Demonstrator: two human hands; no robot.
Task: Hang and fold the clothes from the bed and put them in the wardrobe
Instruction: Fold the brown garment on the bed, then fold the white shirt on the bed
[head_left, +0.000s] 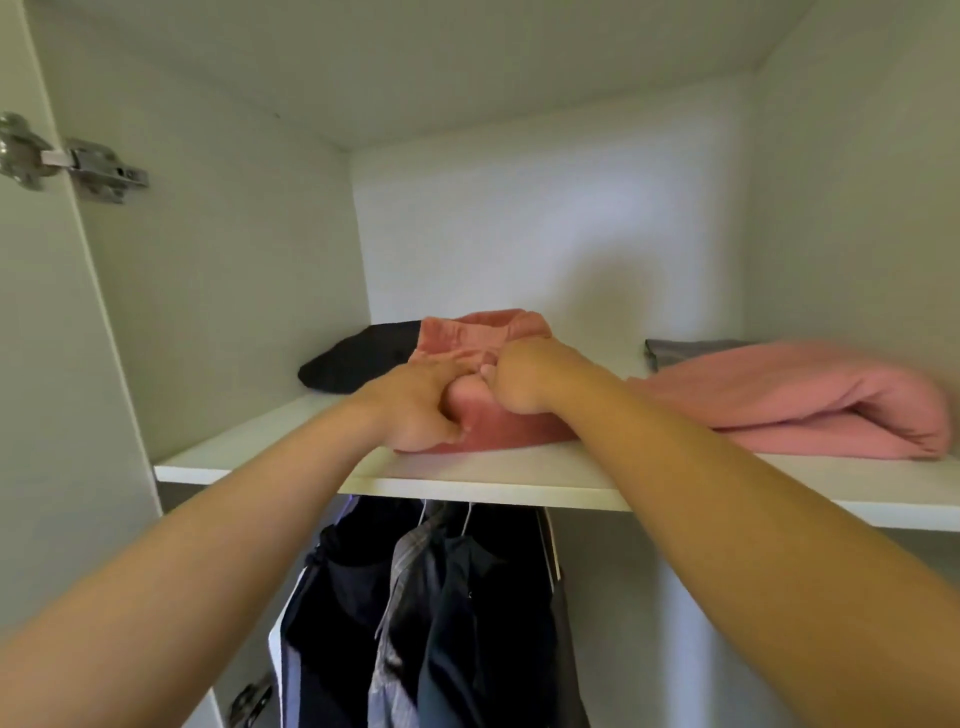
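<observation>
A folded salmon-red garment (467, 338) lies on the white wardrobe shelf (270, 457), near its front edge. My left hand (421, 405) grips its front left side, thumb curled under the fold. My right hand (524, 379) is fisted on top of the same garment, just right of the left hand, knuckles touching it. Part of the garment's front is hidden by both hands.
A folded black garment (353, 358) lies behind and to the left. A folded pink garment (810, 400) sits on the shelf to the right, with a grey one (691, 351) behind it. Dark clothes (441, 613) hang below the shelf. A door hinge (78, 161) is at the left.
</observation>
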